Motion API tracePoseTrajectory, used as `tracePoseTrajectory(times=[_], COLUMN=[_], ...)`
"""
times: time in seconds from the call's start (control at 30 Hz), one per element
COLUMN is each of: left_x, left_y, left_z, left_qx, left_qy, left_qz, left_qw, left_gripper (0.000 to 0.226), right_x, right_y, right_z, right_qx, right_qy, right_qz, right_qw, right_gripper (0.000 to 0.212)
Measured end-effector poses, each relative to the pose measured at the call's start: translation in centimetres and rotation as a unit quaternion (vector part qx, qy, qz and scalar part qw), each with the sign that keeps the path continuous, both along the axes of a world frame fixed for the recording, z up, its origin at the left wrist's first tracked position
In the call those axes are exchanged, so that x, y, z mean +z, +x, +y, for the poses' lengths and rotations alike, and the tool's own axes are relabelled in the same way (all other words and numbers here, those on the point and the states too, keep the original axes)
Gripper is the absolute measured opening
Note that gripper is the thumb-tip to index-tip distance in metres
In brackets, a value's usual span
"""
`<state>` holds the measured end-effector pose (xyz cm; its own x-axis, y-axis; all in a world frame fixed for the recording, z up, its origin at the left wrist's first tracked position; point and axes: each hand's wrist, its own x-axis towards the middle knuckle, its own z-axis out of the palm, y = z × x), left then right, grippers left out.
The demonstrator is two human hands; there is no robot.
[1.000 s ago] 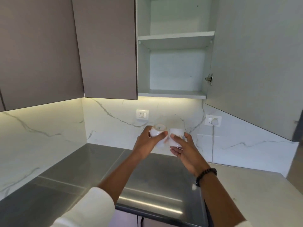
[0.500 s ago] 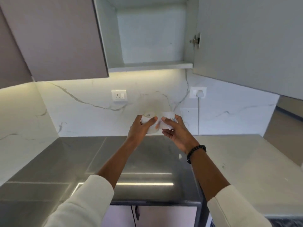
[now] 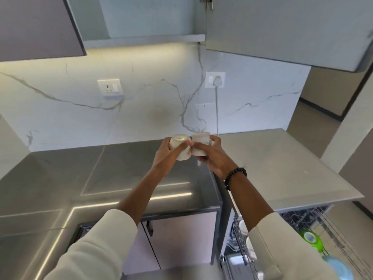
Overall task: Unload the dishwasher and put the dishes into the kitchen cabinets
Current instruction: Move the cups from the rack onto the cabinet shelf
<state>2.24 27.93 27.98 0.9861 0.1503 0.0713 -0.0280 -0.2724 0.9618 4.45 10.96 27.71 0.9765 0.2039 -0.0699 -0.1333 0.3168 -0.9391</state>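
Marble backsplash runs behind a steel surface (image 3: 113, 174), with an open cabinet (image 3: 145, 38) overhead, its door (image 3: 282, 29) swung out to the right. Both hands are raised over the surface, close together, each clamped on a small white cup. The left hand (image 3: 167, 156) wraps the left cup (image 3: 180, 147), which is tipped with its base toward the camera. The right hand (image 3: 212, 156) holds the right cup (image 3: 200, 145) roughly upright; whether mouth up or down I cannot tell. The cups touch or nearly touch. The cabinet's lowest shelf lies straight above and slightly behind the hands, so the coming move is likely an upward lift, and both hands look about equally near. Below right, the open dishwasher (image 3: 302, 239) holds more dishes, so much unloading remains.
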Motion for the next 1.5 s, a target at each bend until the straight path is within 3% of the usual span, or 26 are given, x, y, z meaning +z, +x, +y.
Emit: tracePoseTrajectory(times=[0.33, 0.43, 0.53, 0.67, 0.9, 1.07, 1.2, 1.4, 1.5], left_x=[17.4, 22.6, 26.8, 30.6, 32.5, 32.7, 33.1, 34.2, 34.7], left_y=[5.2, 7.5, 10.1, 15.1, 28.4, 36.9, 42.1, 47.0, 47.7], left_z=[5.8, 7.1, 8.3, 9.3, 9.6, 9.4, 9.2, 8.5, 8.1], left_qx=[0.072, 0.096, 0.121, 0.146, 0.123, 0.126, 0.131, 0.055, 0.038], left_qy=[0.062, 0.065, 0.065, 0.068, 0.206, 0.287, 0.293, 0.294, 0.294], left_qz=[-0.163, -0.206, -0.228, -0.235, -0.200, -0.135, -0.110, -0.082, -0.088], left_qw=[0.982, 0.972, 0.964, 0.959, 0.950, 0.940, 0.941, 0.951, 0.951], left_gripper=[0.071, 0.061, 0.046, 0.053, 0.079, 0.090, 0.082, 0.064, 0.062], right_x=[15.5, 21.3, 26.2, 30.9, 32.8, 32.8, 32.8, 33.4, 33.4], right_y=[8.1, 10.4, 12.8, 19.0, 30.3, 36.6, 41.0, 45.0, 45.8], right_z=[6.4, 8.0, 8.8, 9.0, 8.6, 8.5, 8.6, 8.4, 8.6], right_qx=[0.064, 0.018, -0.067, -0.178, -0.212, -0.195, -0.196, -0.193, -0.185], right_qy=[-0.002, -0.071, -0.172, -0.299, -0.504, -0.584, -0.607, -0.632, -0.687], right_qz=[-0.202, -0.261, -0.333, -0.399, -0.308, -0.258, -0.231, -0.205, -0.227], right_qw=[0.977, 0.962, 0.925, 0.848, 0.778, 0.745, 0.735, 0.722, 0.665], right_gripper=[0.057, 0.052, 0.057, 0.059, 0.068, 0.078, 0.075, 0.069, 0.048])
